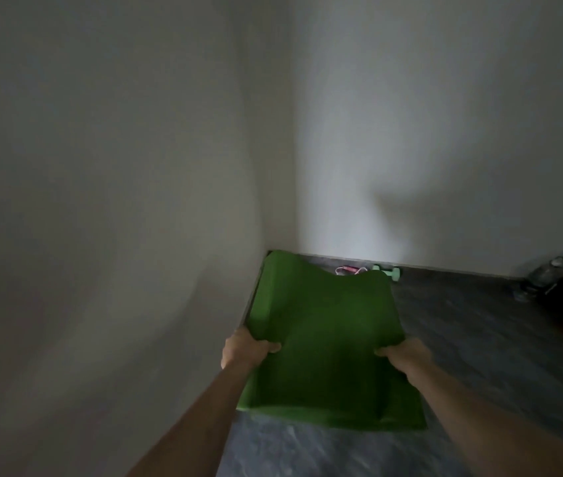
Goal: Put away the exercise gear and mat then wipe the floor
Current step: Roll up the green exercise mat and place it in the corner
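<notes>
1. Floor (pixel 307 452) of grey, cloudy-looking stone lies nearest, at the bottom of the view, between two bare arms.
2. The soft green foam exercise mat (pixel 328 339) lies along the floor by the left wall. Its near end is lifted off the floor and hangs down in a flap.
3. The left hand (pixel 245 349) grips the left edge of the mat, with the thumb curled on top and the other fingers hidden under it.
4. The right hand (pixel 405 356) grips the right edge of the mat the same way, thumb on top.
5. Past the hands, the mat stretches toward the corner of the room. Its far edge is wavy and curls up a little.
6. Just behind that far edge, a thin pink and white cord (pixel 349 270) lies on the floor. It is too small to tell what it is.
7. Beside the cord, near the back wall, lies a small mint-green dumbbell (pixel 388 271).
8. Far off to the right, by the back wall, stands a clear bottle (pixel 548 270), next to something dark and blurry.
9. Two plain pale walls (pixel 135 166) meet in the corner behind the mat.
</notes>
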The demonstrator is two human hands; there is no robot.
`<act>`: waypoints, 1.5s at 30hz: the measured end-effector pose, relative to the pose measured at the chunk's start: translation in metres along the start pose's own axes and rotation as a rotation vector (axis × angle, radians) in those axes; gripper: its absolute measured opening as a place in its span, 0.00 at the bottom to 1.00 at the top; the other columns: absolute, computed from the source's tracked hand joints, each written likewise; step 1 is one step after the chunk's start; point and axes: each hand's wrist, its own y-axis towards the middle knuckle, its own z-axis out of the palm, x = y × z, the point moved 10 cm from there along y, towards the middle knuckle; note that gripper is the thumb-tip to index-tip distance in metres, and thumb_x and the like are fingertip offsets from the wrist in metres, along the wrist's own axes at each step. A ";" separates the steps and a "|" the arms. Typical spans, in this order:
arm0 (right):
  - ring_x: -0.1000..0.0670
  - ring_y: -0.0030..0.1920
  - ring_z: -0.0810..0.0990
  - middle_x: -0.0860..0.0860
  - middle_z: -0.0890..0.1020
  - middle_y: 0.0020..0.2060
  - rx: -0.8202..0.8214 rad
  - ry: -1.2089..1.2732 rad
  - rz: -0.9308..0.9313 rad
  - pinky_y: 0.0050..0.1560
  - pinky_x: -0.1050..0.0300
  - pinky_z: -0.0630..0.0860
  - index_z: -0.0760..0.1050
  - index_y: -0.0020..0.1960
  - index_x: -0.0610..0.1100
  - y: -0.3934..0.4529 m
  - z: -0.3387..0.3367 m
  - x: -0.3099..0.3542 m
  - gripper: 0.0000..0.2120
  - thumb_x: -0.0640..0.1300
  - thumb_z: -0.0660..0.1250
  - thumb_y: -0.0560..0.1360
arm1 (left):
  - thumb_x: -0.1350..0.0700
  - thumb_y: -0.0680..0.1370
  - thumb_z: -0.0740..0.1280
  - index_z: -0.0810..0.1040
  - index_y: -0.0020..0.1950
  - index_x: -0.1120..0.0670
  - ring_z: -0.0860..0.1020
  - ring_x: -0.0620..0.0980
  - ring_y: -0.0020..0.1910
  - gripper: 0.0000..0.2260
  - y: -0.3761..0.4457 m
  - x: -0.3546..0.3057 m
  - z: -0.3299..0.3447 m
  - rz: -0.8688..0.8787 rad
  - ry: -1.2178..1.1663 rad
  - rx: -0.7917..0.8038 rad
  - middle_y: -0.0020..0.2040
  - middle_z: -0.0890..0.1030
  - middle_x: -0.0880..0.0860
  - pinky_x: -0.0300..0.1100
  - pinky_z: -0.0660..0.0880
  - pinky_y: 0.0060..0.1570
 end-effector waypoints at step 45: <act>0.42 0.55 0.83 0.45 0.84 0.55 0.619 0.464 0.253 0.63 0.43 0.73 0.76 0.62 0.43 0.859 0.479 0.198 0.41 0.45 0.81 0.50 | 0.55 0.64 0.81 0.79 0.61 0.51 0.82 0.51 0.49 0.27 1.003 -0.012 0.270 -0.204 -0.252 0.370 0.57 0.83 0.53 0.47 0.77 0.54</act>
